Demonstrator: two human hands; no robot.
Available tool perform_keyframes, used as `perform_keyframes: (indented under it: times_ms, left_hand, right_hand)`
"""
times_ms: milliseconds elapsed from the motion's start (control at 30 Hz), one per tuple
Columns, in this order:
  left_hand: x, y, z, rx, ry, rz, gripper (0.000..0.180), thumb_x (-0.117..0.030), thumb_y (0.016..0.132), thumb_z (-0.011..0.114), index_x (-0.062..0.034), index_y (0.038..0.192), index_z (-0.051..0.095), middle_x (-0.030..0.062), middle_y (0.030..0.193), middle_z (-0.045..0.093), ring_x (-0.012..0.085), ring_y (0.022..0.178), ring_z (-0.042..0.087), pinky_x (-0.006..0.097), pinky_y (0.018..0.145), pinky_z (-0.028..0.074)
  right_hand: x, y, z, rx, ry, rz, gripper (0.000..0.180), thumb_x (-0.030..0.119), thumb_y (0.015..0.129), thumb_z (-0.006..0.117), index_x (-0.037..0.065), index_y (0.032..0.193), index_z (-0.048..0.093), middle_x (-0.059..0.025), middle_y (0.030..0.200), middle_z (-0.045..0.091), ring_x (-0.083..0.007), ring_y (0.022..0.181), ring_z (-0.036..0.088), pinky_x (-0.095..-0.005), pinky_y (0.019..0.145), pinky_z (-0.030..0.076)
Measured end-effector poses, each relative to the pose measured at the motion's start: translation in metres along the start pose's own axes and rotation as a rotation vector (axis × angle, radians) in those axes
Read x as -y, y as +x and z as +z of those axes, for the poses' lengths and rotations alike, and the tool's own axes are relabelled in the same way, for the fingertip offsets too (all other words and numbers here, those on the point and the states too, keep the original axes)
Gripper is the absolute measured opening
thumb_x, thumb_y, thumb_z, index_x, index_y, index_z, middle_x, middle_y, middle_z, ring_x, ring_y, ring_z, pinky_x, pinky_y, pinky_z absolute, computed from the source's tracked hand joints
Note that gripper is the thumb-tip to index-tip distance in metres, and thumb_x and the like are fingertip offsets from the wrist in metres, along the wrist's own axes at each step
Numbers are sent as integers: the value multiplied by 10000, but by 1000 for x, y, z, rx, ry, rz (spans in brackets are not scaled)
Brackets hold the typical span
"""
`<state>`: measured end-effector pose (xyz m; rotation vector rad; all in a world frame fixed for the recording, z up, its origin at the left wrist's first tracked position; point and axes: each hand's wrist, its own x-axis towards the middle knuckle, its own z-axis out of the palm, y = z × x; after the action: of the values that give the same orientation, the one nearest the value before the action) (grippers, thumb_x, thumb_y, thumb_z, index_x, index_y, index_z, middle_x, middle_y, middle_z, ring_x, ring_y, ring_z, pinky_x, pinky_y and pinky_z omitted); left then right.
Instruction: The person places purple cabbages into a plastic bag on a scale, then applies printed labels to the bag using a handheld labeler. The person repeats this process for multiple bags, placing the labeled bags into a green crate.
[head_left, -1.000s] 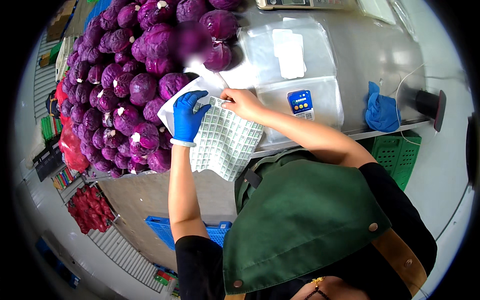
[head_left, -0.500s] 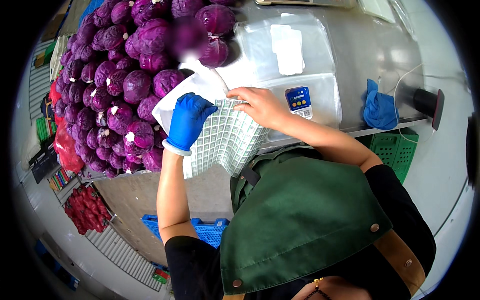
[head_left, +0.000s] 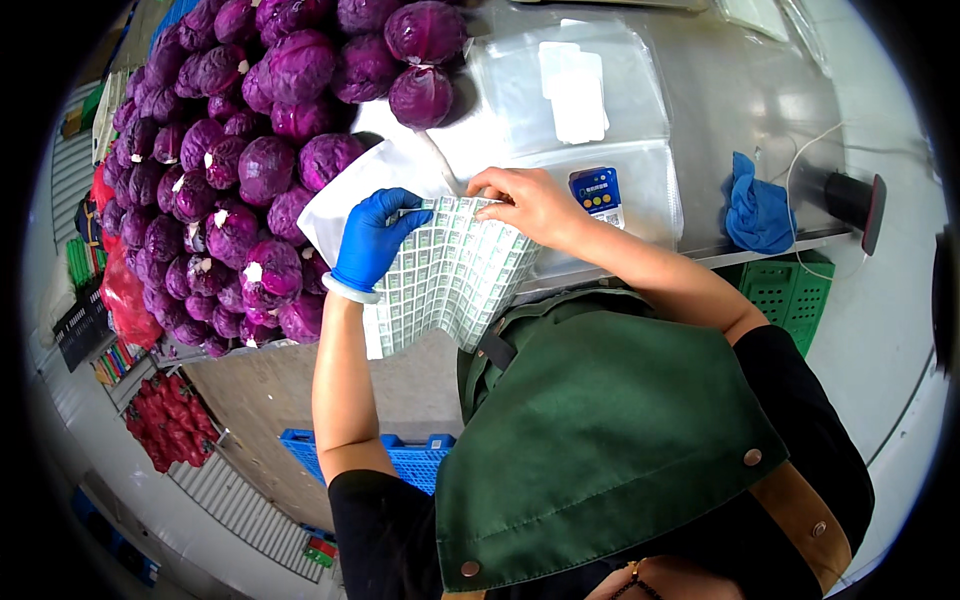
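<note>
A sheet of small green-and-white labels (head_left: 450, 270) hangs curved between my two hands over the near edge of the table. My left hand (head_left: 372, 240), in a blue glove, pinches its upper left corner. With bare fingers, my right hand (head_left: 530, 205) grips the upper right part of the sheet. Behind it lies a white sheet (head_left: 345, 190), partly covered by the labels and my left hand. To the right of my right hand, a blue printed card (head_left: 597, 190) rests on clear plastic bags (head_left: 640, 200).
Purple cabbages (head_left: 265, 170) are heaped on the left of the metal table (head_left: 730, 100). White cards (head_left: 575, 95) lie on the far bags. On the right are a blue cloth (head_left: 757, 210), a black device (head_left: 855, 205) with a cord, and a green crate (head_left: 785, 295) below.
My right hand's fingers have shifted slightly along the top edge of the label sheet. The left hand keeps its pinch, and the view has moved a little.
</note>
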<state>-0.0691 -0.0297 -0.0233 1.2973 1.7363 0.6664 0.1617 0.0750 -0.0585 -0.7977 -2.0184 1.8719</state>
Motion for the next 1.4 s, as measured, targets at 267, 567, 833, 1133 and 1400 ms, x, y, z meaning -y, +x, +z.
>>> perform_keyframes:
  times_ms: [267,567,833,1133,1400]
  left_hand:
    - [1,-1,-9,-15,204,171,138,-124,843,712,0,893,678,113,805,635,217,718,601,322,691,476]
    - [10,6,3,123,66,38,182,-156,868,695,-1,962,684,117,843,654,210,769,618,316,727,484]
    - [1,9,-2,198,70,-21,208,-164,880,688,7,998,679,94,886,675,160,795,611,302,747,490]
    - [4,14,-10,236,4,-84,192,-150,909,640,14,1005,672,78,904,688,131,844,617,278,793,489]
    - [2,42,-27,139,700,370,259,-162,814,683,-53,1049,684,154,969,661,335,914,616,401,830,487]
  right_hand:
    - [-1,2,7,-86,-102,-37,250,144,841,686,38,1053,608,-105,823,664,-228,776,652,-331,689,490]
    - [-3,27,6,-92,-553,-475,348,305,822,711,84,1030,541,-67,734,612,-284,734,617,-368,676,470]
    - [-11,33,12,-93,-739,-716,204,280,821,665,122,871,546,-24,716,602,-188,643,586,-323,556,424]
    - [7,8,9,-173,-757,-1212,157,160,761,657,97,871,564,19,634,423,-129,570,482,-276,499,362]
    - [-24,-62,-26,-104,59,293,409,245,901,661,53,1216,485,-96,724,646,-142,534,581,-289,496,452]
